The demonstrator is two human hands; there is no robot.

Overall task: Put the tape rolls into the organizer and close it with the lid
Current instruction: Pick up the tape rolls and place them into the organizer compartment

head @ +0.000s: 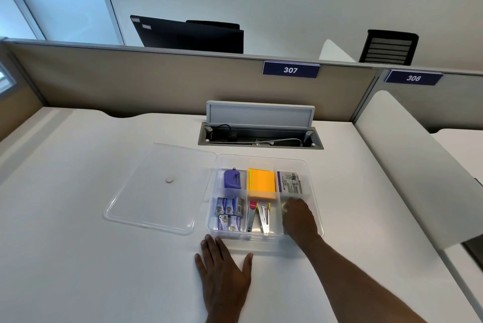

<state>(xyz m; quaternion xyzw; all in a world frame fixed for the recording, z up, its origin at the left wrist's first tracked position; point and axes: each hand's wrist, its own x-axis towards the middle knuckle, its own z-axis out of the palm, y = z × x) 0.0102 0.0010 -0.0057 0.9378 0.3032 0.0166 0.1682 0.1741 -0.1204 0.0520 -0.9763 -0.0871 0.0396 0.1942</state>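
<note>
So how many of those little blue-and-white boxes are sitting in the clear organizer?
4 that I can make out, all in the near-left compartment of the organizer: two at the back and two in front. More may lie hidden underneath.

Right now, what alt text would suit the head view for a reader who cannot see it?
A person's right hand reaches into the near right compartment of a clear plastic organizer on a white desk. The left hand lies flat before it; the clear lid lies beside it.
</note>
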